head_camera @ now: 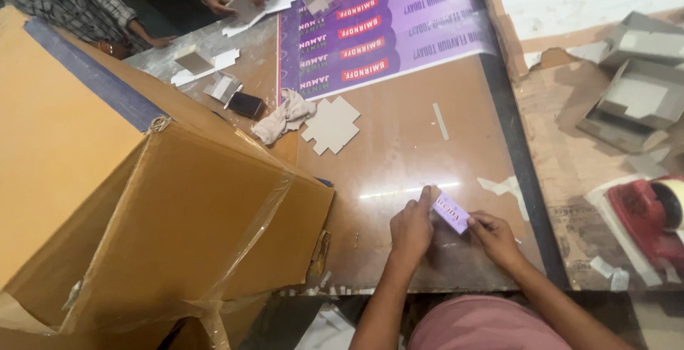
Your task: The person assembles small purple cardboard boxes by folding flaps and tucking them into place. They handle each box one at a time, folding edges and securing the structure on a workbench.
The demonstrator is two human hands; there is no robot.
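- A large carton [142,200] wrapped in clear tape fills the left side of the table [399,158].
- A grey cloth [283,117] and a cross-shaped card blank [331,124] are seen beyond it, apart from the hands.
- The left hand [411,229] is curled, its thumb and fingertips pinched on the left end of a small purple label [451,212].
- The label is held tilted, just above the table's near edge.
- The right hand [493,236] is closed on the label's right end.
- A red tape dispenser [645,216] lies far right.
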